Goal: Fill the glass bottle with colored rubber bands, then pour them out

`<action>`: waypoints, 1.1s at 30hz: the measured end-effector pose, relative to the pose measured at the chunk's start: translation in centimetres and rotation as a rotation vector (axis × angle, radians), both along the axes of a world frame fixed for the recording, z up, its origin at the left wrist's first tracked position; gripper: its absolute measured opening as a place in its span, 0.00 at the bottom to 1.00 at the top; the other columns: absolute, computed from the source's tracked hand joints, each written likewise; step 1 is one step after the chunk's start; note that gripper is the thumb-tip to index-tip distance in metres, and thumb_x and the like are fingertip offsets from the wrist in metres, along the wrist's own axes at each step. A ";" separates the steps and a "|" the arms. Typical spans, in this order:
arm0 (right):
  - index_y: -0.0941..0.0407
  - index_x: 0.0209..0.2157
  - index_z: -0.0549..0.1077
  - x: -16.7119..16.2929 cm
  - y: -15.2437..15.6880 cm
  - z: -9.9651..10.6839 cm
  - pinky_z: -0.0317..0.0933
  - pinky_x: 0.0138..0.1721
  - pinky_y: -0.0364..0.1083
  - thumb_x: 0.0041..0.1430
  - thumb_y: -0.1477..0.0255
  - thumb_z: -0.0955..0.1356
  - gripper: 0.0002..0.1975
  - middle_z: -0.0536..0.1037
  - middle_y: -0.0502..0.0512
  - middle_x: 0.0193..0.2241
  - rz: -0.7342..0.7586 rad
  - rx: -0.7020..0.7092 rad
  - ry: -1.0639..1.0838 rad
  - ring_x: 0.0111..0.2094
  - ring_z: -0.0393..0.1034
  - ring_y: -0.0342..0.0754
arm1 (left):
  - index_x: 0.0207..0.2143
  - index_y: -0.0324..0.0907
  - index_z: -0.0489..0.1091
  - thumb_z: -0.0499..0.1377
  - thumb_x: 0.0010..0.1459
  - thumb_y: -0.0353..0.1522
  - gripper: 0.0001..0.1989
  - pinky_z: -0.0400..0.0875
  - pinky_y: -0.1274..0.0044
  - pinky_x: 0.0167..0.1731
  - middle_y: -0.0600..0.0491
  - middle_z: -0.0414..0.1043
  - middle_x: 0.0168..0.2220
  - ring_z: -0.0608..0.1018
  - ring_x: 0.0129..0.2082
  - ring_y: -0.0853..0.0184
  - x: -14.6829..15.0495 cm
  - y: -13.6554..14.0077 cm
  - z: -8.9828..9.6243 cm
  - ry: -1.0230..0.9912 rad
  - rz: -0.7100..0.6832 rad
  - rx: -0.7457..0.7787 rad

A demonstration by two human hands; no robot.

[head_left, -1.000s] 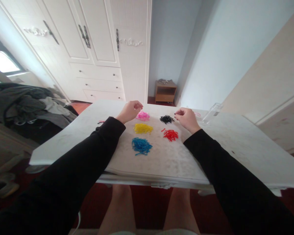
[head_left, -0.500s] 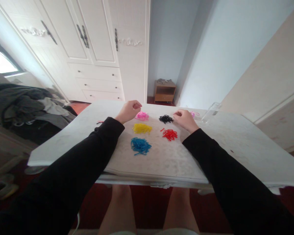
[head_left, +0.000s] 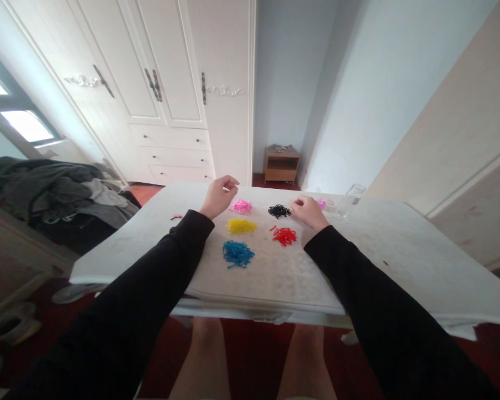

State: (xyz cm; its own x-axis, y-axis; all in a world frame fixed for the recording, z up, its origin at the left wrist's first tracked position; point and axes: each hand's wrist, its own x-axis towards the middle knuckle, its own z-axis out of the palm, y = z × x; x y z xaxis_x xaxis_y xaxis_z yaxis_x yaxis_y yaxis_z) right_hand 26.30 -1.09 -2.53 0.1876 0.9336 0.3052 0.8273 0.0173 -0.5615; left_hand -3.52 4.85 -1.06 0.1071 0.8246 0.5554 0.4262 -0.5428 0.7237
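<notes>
- Curling close together, the fingers of my right hand [head_left: 310, 213] are meeting the right edge of the black pile [head_left: 279, 211]; I cannot tell whether they are pinching a piece.
- The fingers of my left hand [head_left: 220, 195] are bending loosely, just left of the pink pile [head_left: 241, 206]; I cannot tell whether they are holding anything.
- The red pile [head_left: 284, 237] is lying nearer me than my right fingers, so a low, careless sweep could be dragging red pieces among the black.
- The yellow pile [head_left: 241, 226] and blue pile [head_left: 238, 254] are lying nearer me than my left fingers; a trailing sleeve [head_left: 195, 230] could be scattering them.
- Right of my right fingers, a pinkish bundle [head_left: 323, 203] and a clear container [head_left: 352, 200] are sitting; a backhand bump could be toppling the container.
- Counting outward, I am finding five piles, one per colour, one bundle and one container; the heaped pieces are overlapping too much to count.
</notes>
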 end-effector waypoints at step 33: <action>0.58 0.28 0.79 0.6 0.0 -0.3 0.63 0.39 0.45 0.54 0.72 0.68 0.07 0.84 0.60 0.33 0.042 -0.047 -0.026 0.36 0.75 0.51 | 0.36 0.42 0.82 0.70 0.45 0.46 0.19 0.73 0.74 0.35 0.47 0.84 0.35 0.81 0.33 0.62 -16.9 -5.8 1.1 0.390 -0.162 -0.487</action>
State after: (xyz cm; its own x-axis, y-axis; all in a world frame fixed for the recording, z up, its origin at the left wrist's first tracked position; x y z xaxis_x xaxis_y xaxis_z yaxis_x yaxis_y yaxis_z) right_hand 26.88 -1.07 -2.88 0.1410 0.9539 0.2648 0.8408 0.0258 -0.5408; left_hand -20.39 -0.92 0.03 0.3699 0.9289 0.0163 0.6479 -0.2705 0.7120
